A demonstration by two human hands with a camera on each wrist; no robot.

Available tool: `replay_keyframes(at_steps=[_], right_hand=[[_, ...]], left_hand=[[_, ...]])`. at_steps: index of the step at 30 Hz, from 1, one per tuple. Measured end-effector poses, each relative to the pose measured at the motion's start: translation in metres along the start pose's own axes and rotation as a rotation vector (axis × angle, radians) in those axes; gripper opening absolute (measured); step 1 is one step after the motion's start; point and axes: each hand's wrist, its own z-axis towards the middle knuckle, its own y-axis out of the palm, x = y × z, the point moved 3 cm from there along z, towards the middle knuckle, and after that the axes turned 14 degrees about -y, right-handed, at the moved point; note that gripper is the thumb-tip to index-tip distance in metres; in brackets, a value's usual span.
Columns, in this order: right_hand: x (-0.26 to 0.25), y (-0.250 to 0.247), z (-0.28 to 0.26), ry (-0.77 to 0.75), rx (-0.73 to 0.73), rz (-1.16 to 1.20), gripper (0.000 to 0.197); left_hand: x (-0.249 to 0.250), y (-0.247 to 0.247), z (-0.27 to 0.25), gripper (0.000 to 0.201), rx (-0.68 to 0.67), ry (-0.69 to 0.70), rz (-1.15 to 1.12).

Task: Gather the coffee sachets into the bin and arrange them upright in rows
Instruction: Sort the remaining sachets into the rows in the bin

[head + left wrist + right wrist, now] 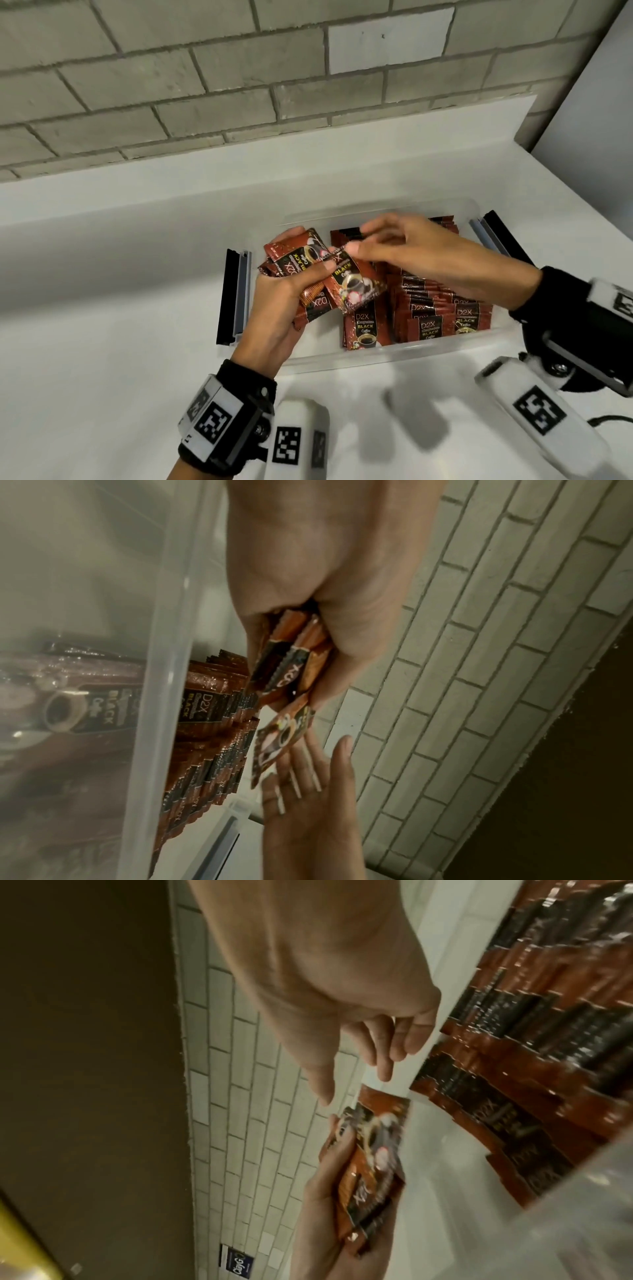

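we hold a small bunch of coffee sachets (301, 270) in our left hand (277, 308), fingers and thumb curled round them, just above the left end of the clear bin (394, 354). our right hand (421, 260) reaches across over the bin; in the head view its thumb and forefinger look to meet at the top edge of the front sachet (356, 284), but the right wrist view shows the fingers straight and apart from it, so we cannot tell if that grip has closed yet.

inside the bin, the right part is already filled with rows of standing sachets (435, 308), and one row at the middle leans toward the near wall. the bin rests on the white surface (120, 342).

the risk we see: the bunch is fanned and loose, so pulling one sachet out could drag its neighbours and drop them flat into the empty left end. a careless placing hand could also knock the leaning row over, since these thin packets probably stand only by pressing on each other.
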Motion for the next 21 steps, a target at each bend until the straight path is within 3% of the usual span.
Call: replay_keyframes(at_steps=[5, 8, 12, 17, 21], right_hand=[[-0.006, -0.009, 0.009, -0.194, 0.003, -0.181, 0.016], [0.003, -0.009, 0.012, -0.184, -0.160, -0.286, 0.013], [0.023, -0.004, 0.010, -0.170, -0.306, -0.418, 0.011], [0.048, 0.010, 0.009, -0.139, -0.389, -0.517, 0.013], [0.050, 0.010, 0.010, -0.140, -0.369, -0.544, 0.014]], left_hand=[[-0.004, 0.000, 0.003, 0.063, -0.004, -0.035, 0.056], [-0.004, -0.003, 0.004, 0.061, 0.029, -0.052, 0.026], [-0.003, -0.008, 0.004, 0.026, 0.091, -0.091, -0.060], [-0.004, -0.009, 0.004, 0.032, 0.096, -0.117, -0.129], [-0.004, -0.007, 0.001, 0.042, 0.043, -0.135, -0.071]])
